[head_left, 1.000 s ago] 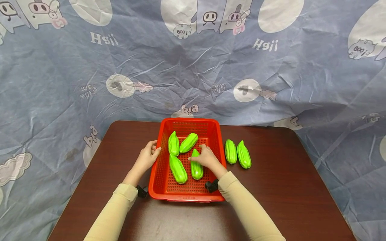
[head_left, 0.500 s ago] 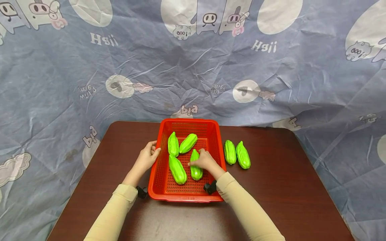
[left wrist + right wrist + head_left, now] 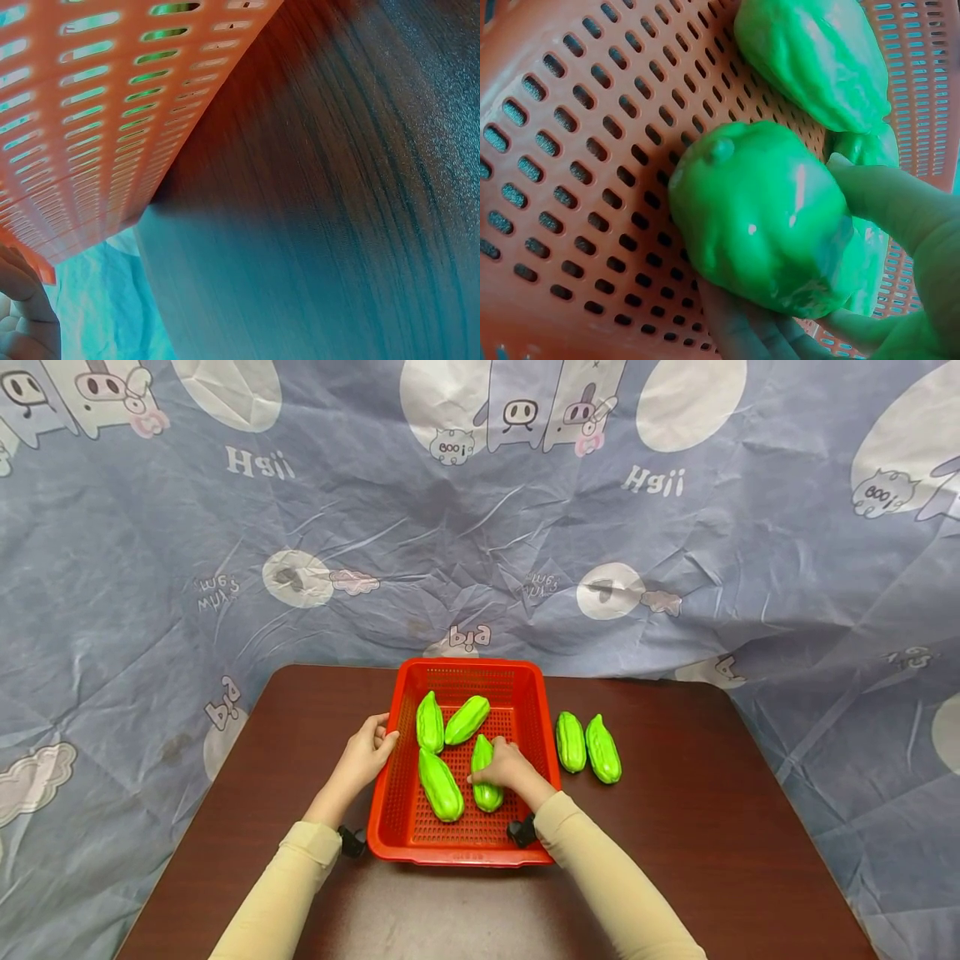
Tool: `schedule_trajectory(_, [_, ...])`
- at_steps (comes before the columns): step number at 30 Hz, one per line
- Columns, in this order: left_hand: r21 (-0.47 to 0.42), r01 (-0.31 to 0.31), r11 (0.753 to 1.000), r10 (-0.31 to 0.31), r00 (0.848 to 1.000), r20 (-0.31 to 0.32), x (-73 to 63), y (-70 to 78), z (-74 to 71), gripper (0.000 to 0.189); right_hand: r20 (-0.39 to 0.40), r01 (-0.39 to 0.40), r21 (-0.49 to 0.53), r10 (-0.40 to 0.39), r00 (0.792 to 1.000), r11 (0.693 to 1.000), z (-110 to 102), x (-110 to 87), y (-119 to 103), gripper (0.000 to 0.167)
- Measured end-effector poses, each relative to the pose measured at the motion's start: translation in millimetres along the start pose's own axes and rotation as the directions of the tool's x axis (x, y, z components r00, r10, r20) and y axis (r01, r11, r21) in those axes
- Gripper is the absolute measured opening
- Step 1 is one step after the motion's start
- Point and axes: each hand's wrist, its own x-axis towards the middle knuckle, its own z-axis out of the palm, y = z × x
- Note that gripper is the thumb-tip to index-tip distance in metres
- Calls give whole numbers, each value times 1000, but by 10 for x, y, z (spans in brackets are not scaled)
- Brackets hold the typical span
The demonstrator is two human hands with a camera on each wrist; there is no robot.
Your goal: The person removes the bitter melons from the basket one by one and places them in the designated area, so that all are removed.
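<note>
A red slotted plastic basket stands on the table with several bright green bitter melons inside. My left hand holds the basket's left rim, thumb at the edge; in the left wrist view its curled fingers show beside the basket wall. Inside the basket, my right hand grips the front right bitter melon. The right wrist view shows thumb and fingers on either side of this bitter melon, its blunt end towards the camera. To its left lies another bitter melon; two more lie behind, one upright, one slanted.
Two bitter melons, one nearer the basket and one farther right, lie on the dark brown table. A blue printed cloth hangs behind the table's back edge. Small black devices are strapped at both wrists.
My right hand has come down over the front right bitter melon, and its fingers have closed round it. The left hand has stayed at the basket rim.
</note>
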Motion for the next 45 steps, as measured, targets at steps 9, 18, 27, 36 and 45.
schedule_trajectory(9, [-2,2,1000,-2,1000,3,-11,16,-5,51,-20,21,12,-21,1000,1000,-45,0,-1,80])
schedule_trajectory(18, [-6,9,1000,-9,1000,4,-8,29,3,51,-73,47,30,-45,996,998,-128,-8,-38,76])
schedule_trajectory(27, [-2,-37,999,37,999,-19,-6,11,14,49,-145,82,61,-72,987,995,-275,-68,-131,77])
schedule_trajectory(36, [-9,10,1000,-10,1000,-5,-7,-20,4,50,-248,133,146,-93,964,980,-394,-116,-172,75])
schedule_trajectory(45, [4,-11,1000,11,1000,-5,3,-2,15,50,-301,142,231,-68,951,962,-572,-174,-123,73])
